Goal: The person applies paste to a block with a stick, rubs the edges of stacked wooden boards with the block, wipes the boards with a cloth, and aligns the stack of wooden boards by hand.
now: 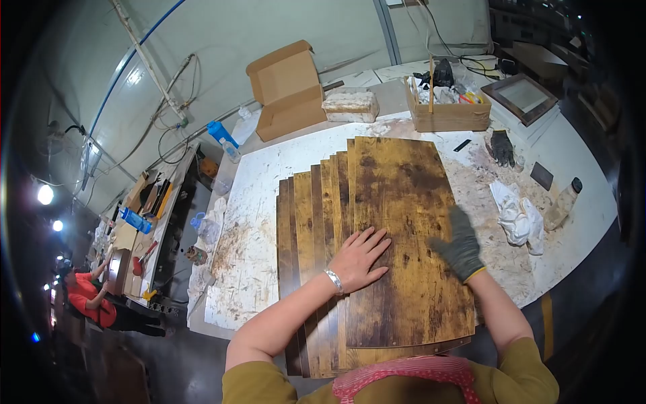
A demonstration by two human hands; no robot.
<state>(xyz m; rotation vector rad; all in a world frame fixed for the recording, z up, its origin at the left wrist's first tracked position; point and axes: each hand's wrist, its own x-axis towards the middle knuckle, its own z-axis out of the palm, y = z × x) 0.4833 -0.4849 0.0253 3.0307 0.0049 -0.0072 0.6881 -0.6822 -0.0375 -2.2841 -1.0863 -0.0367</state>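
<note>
Brown wood-grain boards lie fanned in an overlapping stack before you on the white table. Your bare left hand rests open on the top board, fingers spread; your gloved right hand is open at its right edge, thumb apart. Beyond the boards sit an open cardboard box and a filled carton.

1. An open cardboard box is resting at the far edge.
2. A crumpled white cloth is lying at right.
3. A person in red is standing well to the left.
</note>
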